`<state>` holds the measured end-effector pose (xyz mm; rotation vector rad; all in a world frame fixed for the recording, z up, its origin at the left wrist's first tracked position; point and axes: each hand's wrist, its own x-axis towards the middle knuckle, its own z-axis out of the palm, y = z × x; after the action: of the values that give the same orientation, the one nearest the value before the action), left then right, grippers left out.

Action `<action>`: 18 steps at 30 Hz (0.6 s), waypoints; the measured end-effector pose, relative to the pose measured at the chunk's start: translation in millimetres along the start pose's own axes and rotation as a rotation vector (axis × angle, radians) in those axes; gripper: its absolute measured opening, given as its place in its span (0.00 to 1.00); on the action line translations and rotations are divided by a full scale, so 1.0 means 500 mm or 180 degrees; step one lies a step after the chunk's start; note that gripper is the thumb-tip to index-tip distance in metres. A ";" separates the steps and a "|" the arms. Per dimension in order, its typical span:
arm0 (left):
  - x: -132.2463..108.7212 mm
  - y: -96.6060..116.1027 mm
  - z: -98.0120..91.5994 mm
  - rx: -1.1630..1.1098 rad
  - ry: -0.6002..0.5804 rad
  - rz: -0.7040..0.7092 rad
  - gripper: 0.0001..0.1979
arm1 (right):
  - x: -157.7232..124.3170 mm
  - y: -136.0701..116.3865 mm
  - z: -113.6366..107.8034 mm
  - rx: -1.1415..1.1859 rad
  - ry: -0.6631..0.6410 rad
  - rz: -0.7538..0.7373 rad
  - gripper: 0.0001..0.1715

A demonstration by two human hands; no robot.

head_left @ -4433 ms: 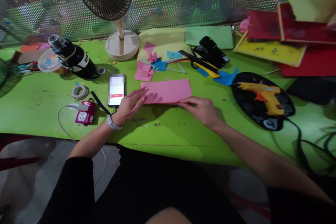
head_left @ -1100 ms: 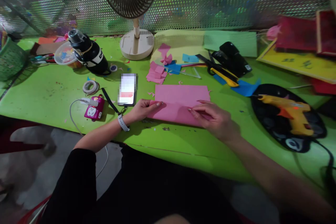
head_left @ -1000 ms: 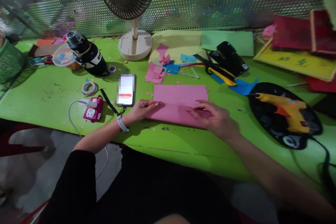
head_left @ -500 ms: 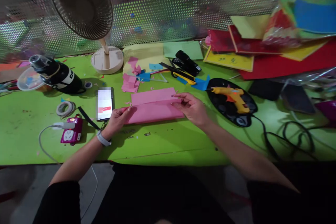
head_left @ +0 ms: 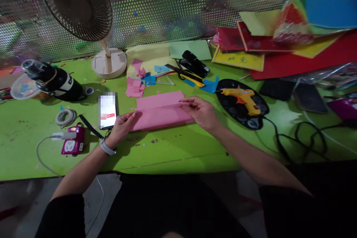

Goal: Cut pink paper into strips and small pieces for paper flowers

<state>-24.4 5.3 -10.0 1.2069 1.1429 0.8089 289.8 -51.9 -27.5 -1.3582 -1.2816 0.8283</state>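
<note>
Left hand (head_left: 122, 127): fingers clamped on pink sheet (head_left: 163, 117), left end. Right hand (head_left: 203, 114): fingers pinching its flap, right end. Phone (head_left: 108, 112) left of sheet, glue gun (head_left: 247, 100) right.

Craft workspace: glue gun (head_left: 251, 102), paper (head_left: 163, 116)

Consists of a green table (head_left: 178, 160), marked with dark specks (head_left: 154, 141). Bears bottle (head_left: 60, 84), tape (head_left: 73, 115), adapter (head_left: 78, 146) and phone (head_left: 108, 109) at the left; fan (head_left: 83, 12) and yellow sheet (head_left: 154, 56) along the back; pink paper (head_left: 161, 114) near the middle, with stapler (head_left: 196, 64) beyond; palette (head_left: 234, 110), pouch (head_left: 276, 90), cable (head_left: 279, 144) and red sheet (head_left: 304, 68) toward the right.
</note>
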 end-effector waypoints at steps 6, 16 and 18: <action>-0.006 0.018 0.007 0.0096 -0.0171 -0.0033 0.25 | -0.001 -0.001 0.004 0.0024 -0.0024 0.0056 0.24; 0.010 0.006 0.007 0.0323 -0.0322 0.0069 0.24 | 0.004 0.036 -0.002 -0.0293 -0.0269 0.0110 0.27; 0.012 0.006 0.006 0.0378 -0.0298 0.0126 0.30 | 0.003 0.037 -0.005 -0.0634 -0.0260 0.0008 0.30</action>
<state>-19.5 10.7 -8.4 1.3556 1.1059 0.7146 296.7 -49.0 -44.8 -1.4955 -1.4575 0.7807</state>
